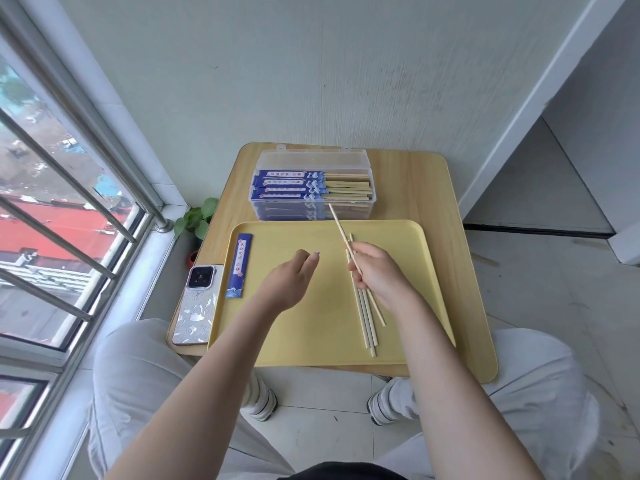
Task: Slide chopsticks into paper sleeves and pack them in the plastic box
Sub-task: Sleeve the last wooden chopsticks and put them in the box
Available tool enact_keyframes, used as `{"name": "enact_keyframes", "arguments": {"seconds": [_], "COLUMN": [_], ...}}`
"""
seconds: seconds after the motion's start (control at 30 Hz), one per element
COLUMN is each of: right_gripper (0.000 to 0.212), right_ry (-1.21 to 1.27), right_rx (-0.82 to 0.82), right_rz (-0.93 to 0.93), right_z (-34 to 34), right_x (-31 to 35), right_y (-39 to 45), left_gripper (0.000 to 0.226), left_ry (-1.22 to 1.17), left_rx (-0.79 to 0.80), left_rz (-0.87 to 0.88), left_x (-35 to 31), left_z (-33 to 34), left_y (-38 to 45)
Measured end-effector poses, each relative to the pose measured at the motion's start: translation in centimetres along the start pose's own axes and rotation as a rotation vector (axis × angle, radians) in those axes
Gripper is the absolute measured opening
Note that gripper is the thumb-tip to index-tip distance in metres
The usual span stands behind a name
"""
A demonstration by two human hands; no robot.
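The right hand's fingers (356,252) are pinching one chopstick (341,233) above the tray (398,233), presumably for sleeving, while the left hand (289,278) is hovering loosely curled, empty, right of the sleeve (239,266).

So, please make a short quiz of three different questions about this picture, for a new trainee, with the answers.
1. True or false: the left hand holds the blue paper sleeve.
2. Multiple choice: where are the finished sleeved chopsticks? A) on the phone B) in the plastic box C) on the floor
3. Fill in: the right hand has its grip on ____ and lifts one end off the yellow tray.

Key:
1. False; the sleeve lies on the tray's left side, and the left hand is empty.
2. B
3. bare chopsticks; more loose chopsticks lie on the tray under the hand.
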State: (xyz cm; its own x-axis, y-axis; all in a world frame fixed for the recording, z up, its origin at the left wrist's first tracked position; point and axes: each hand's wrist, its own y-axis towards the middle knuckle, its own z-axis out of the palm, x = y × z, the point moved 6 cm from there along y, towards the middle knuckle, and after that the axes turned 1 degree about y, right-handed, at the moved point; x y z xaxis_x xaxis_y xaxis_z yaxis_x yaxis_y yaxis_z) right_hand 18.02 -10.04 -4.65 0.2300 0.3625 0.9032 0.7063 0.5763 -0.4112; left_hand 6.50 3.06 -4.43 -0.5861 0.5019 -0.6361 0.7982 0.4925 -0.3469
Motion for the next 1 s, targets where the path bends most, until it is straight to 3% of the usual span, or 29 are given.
{"name": "enact_keyframes", "arguments": {"seconds": [0.07, 0.23, 0.5, 0.67, 0.8, 1.0], "right_gripper": [0.056, 0.06, 0.03, 0.006, 0.02, 0.022], "right_ry": [-0.004, 0.186, 0.378, 0.417, 0.301, 0.238], "right_rx": [-0.038, -0.032, 0.033, -0.172, -0.328, -0.374], "right_rz": [-0.049, -0.081, -0.169, -0.227, -0.233, -0.189], "right_z": [-0.5, -0.5, -0.5, -2.1, -3.1, -3.1], "right_x": [0.5, 1.1, 2.1, 2.6, 2.7, 2.4], "right_y": [-0.2, -0.3, -0.8, -1.0, -0.9, -1.0], "left_gripper": [0.044, 0.04, 0.033, 0.029, 0.021, 0.019], "left_ry": [-0.029, -0.016, -0.015, 0.03, 0.001, -0.06], "left_rx": [-0.022, -0.089, -0.186, -0.245, -0.234, -0.23], "left_rz": [-0.009, 0.013, 0.03, 0.075, 0.105, 0.166], "left_x": [0.3, 0.2, 0.7, 0.6, 0.5, 0.1], "left_z": [-0.1, -0.1, 0.2, -0.1, 0.0, 0.2], "left_y": [0.0, -0.1, -0.2, -0.3, -0.3, -0.4]}}
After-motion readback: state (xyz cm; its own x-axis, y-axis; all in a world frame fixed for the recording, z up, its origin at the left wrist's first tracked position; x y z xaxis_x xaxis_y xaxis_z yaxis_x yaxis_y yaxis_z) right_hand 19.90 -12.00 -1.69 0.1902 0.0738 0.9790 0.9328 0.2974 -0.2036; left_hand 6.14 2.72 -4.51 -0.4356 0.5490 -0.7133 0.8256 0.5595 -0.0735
